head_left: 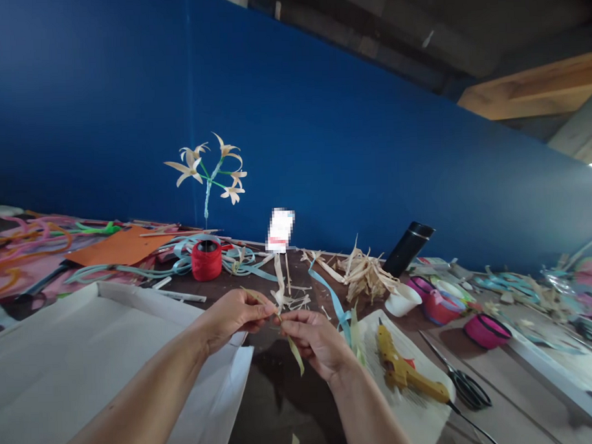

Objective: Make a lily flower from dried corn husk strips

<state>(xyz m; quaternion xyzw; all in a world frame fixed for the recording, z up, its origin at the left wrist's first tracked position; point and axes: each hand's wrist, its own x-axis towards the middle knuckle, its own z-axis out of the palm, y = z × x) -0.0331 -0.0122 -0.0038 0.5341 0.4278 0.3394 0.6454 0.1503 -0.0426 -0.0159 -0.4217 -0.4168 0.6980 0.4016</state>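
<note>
Both hands meet over the dark table, pinching a narrow yellowish-green strip of dried husk [295, 357]. My left hand [245, 311] is closed on its upper end, with fingertips pressed together. Close beside it, my right hand [312, 341] grips the strip between thumb and fingers, and the loose tail hangs below. Just behind the fingertips lie pale husk scraps [299, 303]. A made flower stem [207, 180] with several cream husk blossoms stands upright in a red thread spool [207, 260]. The bunch of dry husks [366, 271] lies beyond my right hand.
A white box tray [111, 358] occupies the left. On the right, a yellow glue gun [408, 370] rests on a white sheet, with scissors [464, 378] beside it. Farther back are a white cup [403, 299], a black flask [408, 248] and pink tape rolls [487, 330]. A blue wall [322, 150] stands behind.
</note>
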